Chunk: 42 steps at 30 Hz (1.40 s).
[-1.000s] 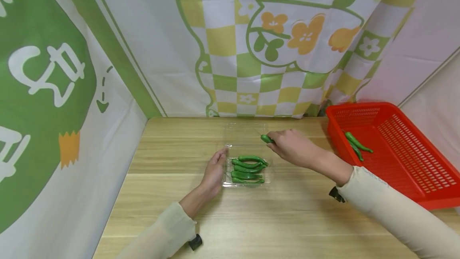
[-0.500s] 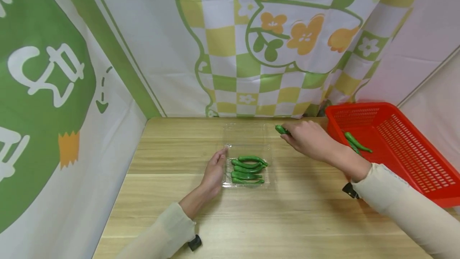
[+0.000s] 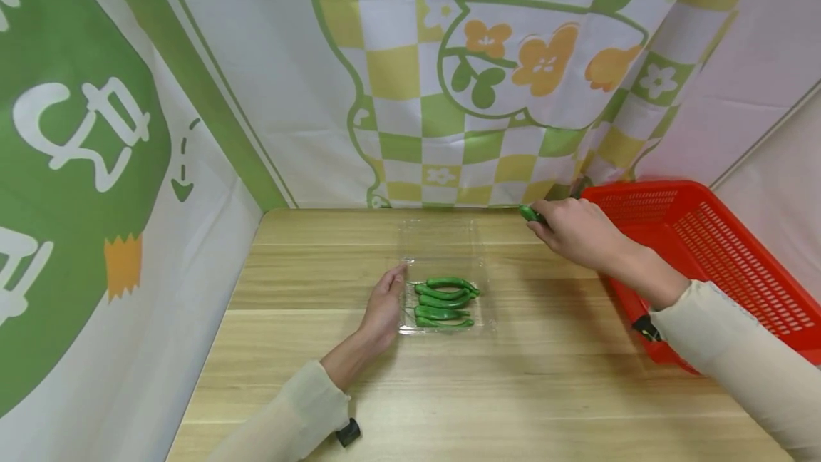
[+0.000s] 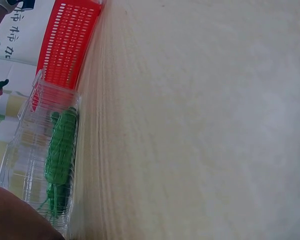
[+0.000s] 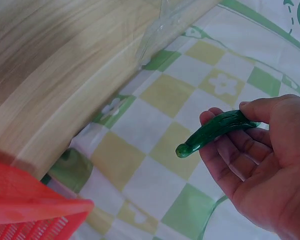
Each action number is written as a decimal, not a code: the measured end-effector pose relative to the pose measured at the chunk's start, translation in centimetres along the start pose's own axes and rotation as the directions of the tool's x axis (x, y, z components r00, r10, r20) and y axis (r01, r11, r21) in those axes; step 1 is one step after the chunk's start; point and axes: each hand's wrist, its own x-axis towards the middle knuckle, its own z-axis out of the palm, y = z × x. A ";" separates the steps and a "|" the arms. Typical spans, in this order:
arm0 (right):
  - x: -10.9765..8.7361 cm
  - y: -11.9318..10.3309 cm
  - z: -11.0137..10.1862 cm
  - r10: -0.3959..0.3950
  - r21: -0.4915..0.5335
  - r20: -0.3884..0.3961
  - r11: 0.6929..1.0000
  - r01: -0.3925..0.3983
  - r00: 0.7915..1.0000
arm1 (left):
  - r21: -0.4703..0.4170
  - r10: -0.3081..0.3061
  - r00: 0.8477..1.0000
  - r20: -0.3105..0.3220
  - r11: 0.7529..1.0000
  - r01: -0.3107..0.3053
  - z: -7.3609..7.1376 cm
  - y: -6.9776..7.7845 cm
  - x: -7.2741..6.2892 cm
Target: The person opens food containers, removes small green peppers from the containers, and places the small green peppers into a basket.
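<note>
Wooden table (image 3: 417,405) below, and the right hand (image 3: 580,234) pinches a green pepper (image 3: 529,213), free end towards ten o'clock, clear box (image 3: 442,331) off at eight, left hand (image 3: 383,309) against it, grip unclear.

1. A glossy, slightly curved green pepper (image 5: 217,131) is being pinched in the right hand (image 3: 580,230), one end poking out
2. A clear plastic box (image 3: 417,331) is standing open against the left hand (image 3: 381,309)
3. Slender green peppers (image 3: 442,302) are lying inside, just right of that hand
</note>
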 end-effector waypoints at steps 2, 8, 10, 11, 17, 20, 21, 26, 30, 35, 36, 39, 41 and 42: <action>0.0 0.2 -0.2 0.005 -0.006 -0.006 1.000 -0.005 1.000 | 0.009 0.002 1.000 -0.006 1.000 -0.002 0.0 0.0 0.1; -0.1 1.2 -0.5 0.021 -0.009 -0.023 1.000 -0.021 1.000 | 0.015 -0.001 1.000 -0.001 1.000 0.001 0.1 0.0 0.1; -0.2 1.6 -0.7 0.030 -0.007 -0.025 1.000 -0.031 0.999 | 0.013 -0.006 1.000 0.008 1.000 0.006 0.1 0.0 0.0; -0.2 1.8 -0.7 0.036 -0.007 -0.023 0.999 -0.037 0.999 | 0.013 -0.008 1.000 0.013 1.000 0.008 0.0 0.1 0.0; -0.4 2.8 -1.3 0.057 -0.011 -0.018 0.998 -0.057 0.998 | 0.012 -0.017 1.000 0.025 1.000 0.016 0.1 0.3 -0.1; -0.5 3.3 -1.6 0.059 -0.027 -0.025 0.998 -0.060 0.998 | 0.011 -0.022 1.000 0.022 1.000 0.022 0.1 0.3 -0.1; -0.5 3.5 -1.7 0.059 -0.034 -0.031 0.998 -0.060 0.998 | 0.012 -0.019 1.000 0.022 1.000 0.019 0.1 0.3 -0.1; -0.5 4.4 -2.2 0.068 -0.049 -0.040 0.996 -0.070 0.997 | 0.007 -0.008 1.000 0.026 1.000 0.007 0.0 0.2 0.0; -0.6 5.0 -2.5 0.101 -0.053 -0.028 0.993 -0.102 0.994 | 0.001 0.001 1.000 0.031 1.000 -0.001 -0.1 0.2 -0.1; -0.8 5.9 -3.0 0.148 -0.055 -0.023 0.987 -0.149 0.989 | -0.004 0.008 1.000 0.027 1.000 -0.007 -0.1 0.2 -0.1; -0.8 6.2 -3.1 0.152 -0.055 -0.024 0.987 -0.153 0.988 | -0.005 0.010 1.000 0.028 1.000 -0.010 -0.1 0.2 -0.1; -1.0 7.0 -3.3 0.153 -0.057 -0.027 0.986 -0.155 0.988 | -0.007 0.010 1.000 0.024 1.000 -0.010 -0.1 0.1 0.0; -1.0 7.6 -3.4 0.144 -0.060 -0.034 0.988 -0.145 0.989 | -0.009 0.012 1.000 0.021 1.000 -0.012 -0.1 0.2 0.0; -1.0 7.8 -3.4 0.137 -0.061 -0.040 0.988 -0.139 0.990 | -0.009 0.015 1.000 0.020 1.000 -0.015 -0.1 0.2 0.0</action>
